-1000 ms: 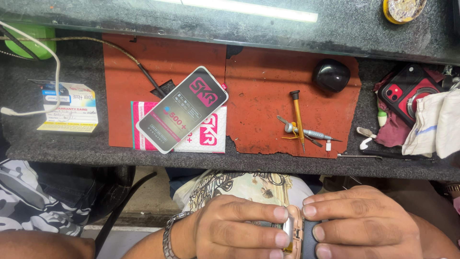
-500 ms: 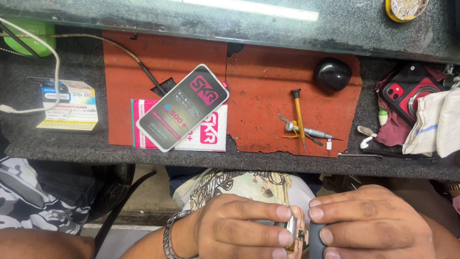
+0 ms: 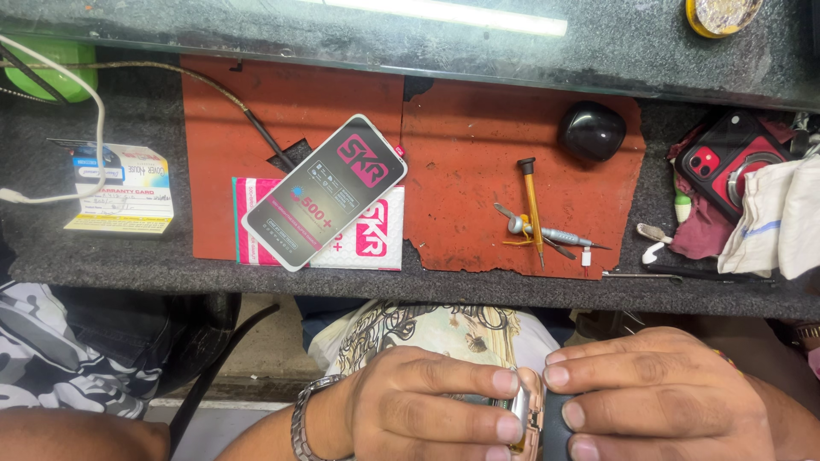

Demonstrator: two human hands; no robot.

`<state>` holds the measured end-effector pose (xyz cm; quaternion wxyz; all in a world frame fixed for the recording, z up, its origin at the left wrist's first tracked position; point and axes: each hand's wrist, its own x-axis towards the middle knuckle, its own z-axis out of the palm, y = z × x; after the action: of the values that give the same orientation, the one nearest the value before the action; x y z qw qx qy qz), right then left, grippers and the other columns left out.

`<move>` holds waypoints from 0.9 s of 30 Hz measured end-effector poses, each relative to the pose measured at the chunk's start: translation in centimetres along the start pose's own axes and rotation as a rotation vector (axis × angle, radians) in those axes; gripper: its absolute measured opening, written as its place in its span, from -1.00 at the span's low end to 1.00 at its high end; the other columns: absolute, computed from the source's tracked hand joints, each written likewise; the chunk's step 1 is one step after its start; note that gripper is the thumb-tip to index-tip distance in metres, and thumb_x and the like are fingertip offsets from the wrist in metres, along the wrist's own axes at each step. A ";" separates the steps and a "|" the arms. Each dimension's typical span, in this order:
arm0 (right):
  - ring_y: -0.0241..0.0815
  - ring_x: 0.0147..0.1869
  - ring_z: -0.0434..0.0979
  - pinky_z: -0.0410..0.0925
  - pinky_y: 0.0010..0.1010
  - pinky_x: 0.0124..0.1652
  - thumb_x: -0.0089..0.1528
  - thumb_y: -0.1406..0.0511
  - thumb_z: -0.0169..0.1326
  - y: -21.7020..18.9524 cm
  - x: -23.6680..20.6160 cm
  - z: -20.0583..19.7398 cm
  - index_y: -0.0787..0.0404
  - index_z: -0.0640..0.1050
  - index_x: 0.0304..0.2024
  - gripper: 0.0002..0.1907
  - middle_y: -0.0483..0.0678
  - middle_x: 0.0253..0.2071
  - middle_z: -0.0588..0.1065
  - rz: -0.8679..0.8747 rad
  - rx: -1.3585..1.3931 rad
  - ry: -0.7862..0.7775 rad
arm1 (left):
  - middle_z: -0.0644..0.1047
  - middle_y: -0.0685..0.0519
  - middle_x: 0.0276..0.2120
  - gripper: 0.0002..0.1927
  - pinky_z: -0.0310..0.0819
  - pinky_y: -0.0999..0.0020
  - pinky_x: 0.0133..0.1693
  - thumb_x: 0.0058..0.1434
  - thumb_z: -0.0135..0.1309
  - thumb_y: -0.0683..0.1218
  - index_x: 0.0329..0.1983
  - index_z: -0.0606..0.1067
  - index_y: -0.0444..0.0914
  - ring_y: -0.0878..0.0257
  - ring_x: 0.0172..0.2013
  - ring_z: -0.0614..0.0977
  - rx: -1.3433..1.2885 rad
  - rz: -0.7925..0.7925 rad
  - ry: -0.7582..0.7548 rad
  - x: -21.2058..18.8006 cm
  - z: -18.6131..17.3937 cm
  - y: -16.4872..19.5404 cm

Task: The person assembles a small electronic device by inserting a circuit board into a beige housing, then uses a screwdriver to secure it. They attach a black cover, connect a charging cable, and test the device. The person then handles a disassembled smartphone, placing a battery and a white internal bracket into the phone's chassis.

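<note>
My hands have barely moved since a second ago, both clamped on the same small device low over my lap.

My left hand (image 3: 427, 410) and right hand (image 3: 666, 401) still meet fingertip to fingertip, pinching a small phone-like device (image 3: 528, 418) edge-on between them; it has slid slightly lower in view, and most of it is hidden. On the bench, the boxed phone (image 3: 325, 192), yellow-handled screwdriver (image 3: 533, 209) and black round case (image 3: 591, 131) lie as before on the red mat (image 3: 461, 171).
</note>
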<state>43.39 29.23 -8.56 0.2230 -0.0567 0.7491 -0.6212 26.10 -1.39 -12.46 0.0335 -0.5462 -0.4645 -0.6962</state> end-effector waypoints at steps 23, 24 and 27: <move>0.00 0.07 0.69 0.55 -0.06 -0.02 0.32 0.40 0.08 -3.5 6.5 -0.2 0.30 0.61 -0.28 -0.88 0.04 -0.10 0.59 -0.514 -0.203 -0.003 | 0.52 -0.13 0.09 -0.89 0.63 0.10 0.18 0.37 0.19 -0.38 -0.06 0.58 -0.43 -0.15 0.20 0.60 -0.030 -0.015 0.019 0.1 0.0 0.2; 0.02 0.11 0.68 0.53 -0.04 0.00 0.33 0.39 0.06 -3.4 7.1 -0.8 0.29 0.58 -0.28 -0.89 0.01 -0.12 0.58 -0.719 -0.257 -0.050 | 0.52 -0.13 0.09 -0.89 0.63 0.10 0.18 0.38 0.20 -0.39 -0.06 0.57 -0.43 -0.15 0.21 0.60 -0.031 -0.016 0.018 0.1 -0.1 0.2; -0.03 0.08 0.73 0.55 -0.05 -0.03 0.32 0.40 0.09 -4.2 7.6 0.1 0.26 0.59 -0.31 -0.90 -0.02 -0.14 0.61 -0.605 -0.246 0.040 | 0.52 -0.13 0.09 -0.89 0.64 0.10 0.18 0.38 0.20 -0.39 -0.06 0.57 -0.43 -0.14 0.22 0.59 -0.035 -0.020 0.022 0.1 -0.1 0.2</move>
<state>35.85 25.44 -6.59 0.0050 -0.2912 0.7718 -0.5653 26.13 -1.49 -12.23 0.0222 -0.5342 -0.4574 -0.7106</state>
